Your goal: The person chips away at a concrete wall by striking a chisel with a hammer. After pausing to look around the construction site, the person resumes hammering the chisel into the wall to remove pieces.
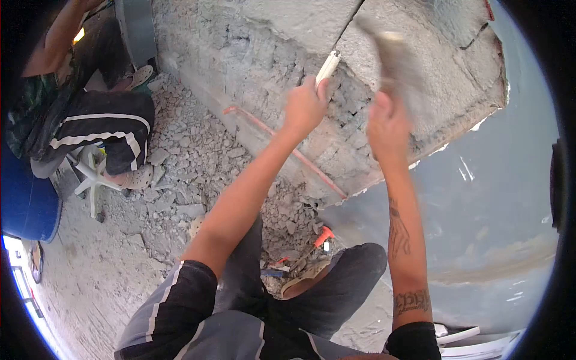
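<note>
My left hand (305, 108) is wrapped round a pale, cream-coloured chisel (327, 69). Its upper end sticks out above my fist, beside the broken face of a thick concrete block (441, 78). Where its other end sits is hidden by my hand. In my right hand (389, 129) is a hammer (387, 60), its head and handle smeared by motion. The hammer is to the right of the chisel and apart from it. Below my hands, a thin reddish strip (288, 147) runs slantwise along the rough concrete.
Broken concrete rubble (192, 150) covers the floor at the block's foot. A tool with an orange handle (324, 236) lies near my foot. At left another person (102, 126) sits by a white stool base (93, 179) and a blue barrel (30, 198). A grey wall (480, 204) stands right.
</note>
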`<state>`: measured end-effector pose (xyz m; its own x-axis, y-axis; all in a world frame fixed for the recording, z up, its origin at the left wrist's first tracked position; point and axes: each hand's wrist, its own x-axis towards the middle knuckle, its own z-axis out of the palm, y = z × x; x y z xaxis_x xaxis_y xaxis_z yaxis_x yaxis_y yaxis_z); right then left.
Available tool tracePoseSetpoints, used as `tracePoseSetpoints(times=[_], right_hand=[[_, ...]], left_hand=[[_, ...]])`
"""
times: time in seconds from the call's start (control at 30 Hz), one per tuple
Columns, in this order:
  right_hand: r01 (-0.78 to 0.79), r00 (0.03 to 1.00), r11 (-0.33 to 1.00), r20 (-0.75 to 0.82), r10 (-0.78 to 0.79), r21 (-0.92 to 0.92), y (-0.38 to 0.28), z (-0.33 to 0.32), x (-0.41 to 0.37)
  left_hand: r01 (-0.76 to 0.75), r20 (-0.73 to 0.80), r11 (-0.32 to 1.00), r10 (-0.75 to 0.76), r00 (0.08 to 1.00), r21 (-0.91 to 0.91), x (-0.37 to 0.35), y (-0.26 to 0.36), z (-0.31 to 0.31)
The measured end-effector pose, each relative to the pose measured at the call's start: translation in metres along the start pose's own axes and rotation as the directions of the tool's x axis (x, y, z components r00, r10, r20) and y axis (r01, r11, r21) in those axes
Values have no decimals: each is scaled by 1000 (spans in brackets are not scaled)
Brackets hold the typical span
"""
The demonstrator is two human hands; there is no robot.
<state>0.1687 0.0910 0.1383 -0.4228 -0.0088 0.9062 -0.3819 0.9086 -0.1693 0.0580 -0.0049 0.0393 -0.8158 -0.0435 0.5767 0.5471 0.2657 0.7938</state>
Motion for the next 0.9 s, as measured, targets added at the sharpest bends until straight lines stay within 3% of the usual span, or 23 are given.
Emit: tracePoseSetpoints(times=[0.03,0.07,0.1,0.23,0.3,0.43,0.5,0.53,0.6,0.63,0.67,0.73,0.77,0.8,0.83,0.9], right_hand=[[105,992,994,-72,-103,21,7,9,-1],[0,981,989,192,29,-149,17,17,6],[-61,887,940,414,205,-335,20,18,6],[-229,833,932,439,337,-281,-33,-3,28],[-254,920,964,288,265,-75,-51,-13,20],[-123,960,974,225,165,-189,-11,12,-1],[-18,905,945,397,154,-327,-4,15,17],[5,904,945,405,136,-328,-20,9,30],[-169,945,965,245,216,-199,-65,-11,43],[-160,943,968,258,208,-195,-69,-15,38],[-290,949,951,158,272,103,-70,-21,32],[-364,928,839,79,364,404,-52,-17,25],[-231,970,970,94,224,73,-22,0,13],[-47,983,964,158,91,-260,-6,12,7],[-42,983,964,163,88,-263,-6,13,9],[-194,860,921,394,325,-338,-6,18,23]], left_hand=[[-4,-28,999,6,1000,52,-2,1,2],[-3,-24,999,4,1000,53,-2,2,2],[7,-22,1000,-7,1000,24,-5,2,2],[-31,29,999,31,999,-8,3,-13,2],[-37,50,999,35,998,37,5,-14,-2],[-4,112,1000,1,994,25,6,-9,-13],[-16,107,1000,14,994,21,4,-12,-12],[-40,96,999,38,995,19,8,-13,-9],[-3,102,1000,0,995,25,6,-6,-11],[21,116,999,-26,993,44,7,-6,-11],[32,109,998,-37,993,47,6,-7,-11],[3,107,999,-7,994,32,6,-6,-10],[4,104,999,-8,995,35,7,-6,-11],[12,110,1000,-14,994,18,8,-7,-13],[23,118,1000,-22,993,-6,5,-8,-13],[13,165,1000,-17,986,26,-1,-15,-13]])
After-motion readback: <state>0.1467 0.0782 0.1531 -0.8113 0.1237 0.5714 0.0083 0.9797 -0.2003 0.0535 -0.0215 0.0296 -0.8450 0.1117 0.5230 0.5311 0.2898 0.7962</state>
